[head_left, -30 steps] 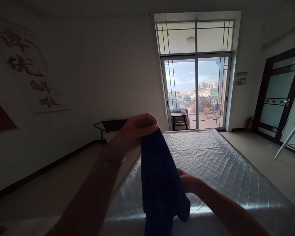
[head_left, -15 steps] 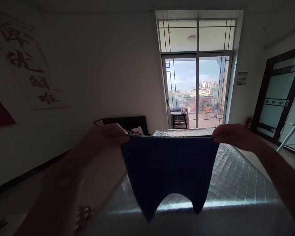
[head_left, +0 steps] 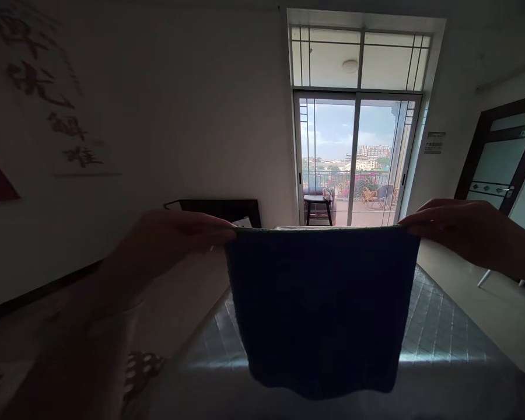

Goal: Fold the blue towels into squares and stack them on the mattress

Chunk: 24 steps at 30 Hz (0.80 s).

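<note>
A dark blue cloth (head_left: 324, 309) hangs in front of me, stretched along its top edge between both hands. My left hand (head_left: 184, 233) pinches its upper left corner between thumb and fingers. At the upper right corner, my right hand (head_left: 459, 227) grips it the same way. The cloth's lower edge hangs free and is wavy, above a silvery quilted surface (head_left: 446, 321). Poor light hides any detail on the cloth's face.
Beyond the cloth stands a dark low piece of furniture (head_left: 219, 209) against the wall. Sliding glass doors (head_left: 356, 157) open the view to a balcony with a stool (head_left: 318, 204). A dark-framed door (head_left: 492, 157) and pale stand legs (head_left: 485, 278) are at right.
Both hands have moved apart and slightly up, widening the cloth's top edge. Its lower edge, earlier arched up with two hanging points, now falls lower and nearly straight. My view has shifted a little.
</note>
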Tool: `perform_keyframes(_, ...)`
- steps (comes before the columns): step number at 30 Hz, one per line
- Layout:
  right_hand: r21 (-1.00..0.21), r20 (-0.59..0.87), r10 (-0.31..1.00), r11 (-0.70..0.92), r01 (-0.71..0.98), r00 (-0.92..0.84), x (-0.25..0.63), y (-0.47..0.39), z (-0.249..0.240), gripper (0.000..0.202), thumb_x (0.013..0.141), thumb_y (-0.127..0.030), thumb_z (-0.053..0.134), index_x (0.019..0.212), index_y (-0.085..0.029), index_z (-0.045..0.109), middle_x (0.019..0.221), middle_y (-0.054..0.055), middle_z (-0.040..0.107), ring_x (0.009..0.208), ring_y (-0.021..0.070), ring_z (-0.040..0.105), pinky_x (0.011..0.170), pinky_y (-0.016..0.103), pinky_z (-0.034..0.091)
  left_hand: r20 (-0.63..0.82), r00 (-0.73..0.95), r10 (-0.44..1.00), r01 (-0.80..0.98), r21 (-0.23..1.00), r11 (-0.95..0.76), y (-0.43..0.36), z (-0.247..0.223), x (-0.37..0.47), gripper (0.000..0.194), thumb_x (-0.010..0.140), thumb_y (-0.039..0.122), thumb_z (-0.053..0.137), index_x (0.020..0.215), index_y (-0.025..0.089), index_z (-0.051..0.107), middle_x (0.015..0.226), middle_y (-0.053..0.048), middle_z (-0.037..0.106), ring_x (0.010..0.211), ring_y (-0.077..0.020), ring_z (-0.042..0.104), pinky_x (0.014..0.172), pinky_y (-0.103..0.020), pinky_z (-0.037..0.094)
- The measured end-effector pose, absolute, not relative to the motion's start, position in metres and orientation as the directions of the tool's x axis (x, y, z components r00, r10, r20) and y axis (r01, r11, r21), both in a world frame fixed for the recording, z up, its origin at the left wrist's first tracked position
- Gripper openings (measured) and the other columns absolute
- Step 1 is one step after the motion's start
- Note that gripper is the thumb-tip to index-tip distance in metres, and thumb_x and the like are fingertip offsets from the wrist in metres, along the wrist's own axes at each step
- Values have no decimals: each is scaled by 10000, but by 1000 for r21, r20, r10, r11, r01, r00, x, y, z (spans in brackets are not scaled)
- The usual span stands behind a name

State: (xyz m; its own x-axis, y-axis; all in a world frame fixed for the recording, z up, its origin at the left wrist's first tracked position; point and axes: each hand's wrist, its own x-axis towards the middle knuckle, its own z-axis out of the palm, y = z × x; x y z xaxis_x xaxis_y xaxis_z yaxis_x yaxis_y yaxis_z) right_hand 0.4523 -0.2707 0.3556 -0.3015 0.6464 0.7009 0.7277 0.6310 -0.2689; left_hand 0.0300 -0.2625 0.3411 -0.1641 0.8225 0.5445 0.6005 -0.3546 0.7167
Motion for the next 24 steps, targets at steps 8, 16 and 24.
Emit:
perform_keyframes(8,-281,522,785,528,802,-334,449,-184,324,283,817,-534,664,753,-276,761,708,13,730,605,184,653,600,326,493,474,65,878,664,637,-393,-156,297,33,281,613,516,767,711,253,782,561,31,647,465,-122,540,489,-234,406)
perform_keyframes(16,-183,778,620,375,909,-99,428,-100,336,279,889,-457,588,858,-225,738,864,49,726,766,202,655,676,317,442,659,-138,739,719,580,-383,-72,316,70,287,852,394,603,936,165,755,544,9,653,673,-192,680,682,-257,491)
perform_keyframes(24,-545,514,832,506,668,-211,442,-110,231,314,894,-488,545,920,-211,690,679,3,699,613,160,671,650,290,507,368,-179,912,51,929,-365,-93,206,68,423,705,532,744,856,156,625,722,-49,742,727,-205,731,681,-302,582)
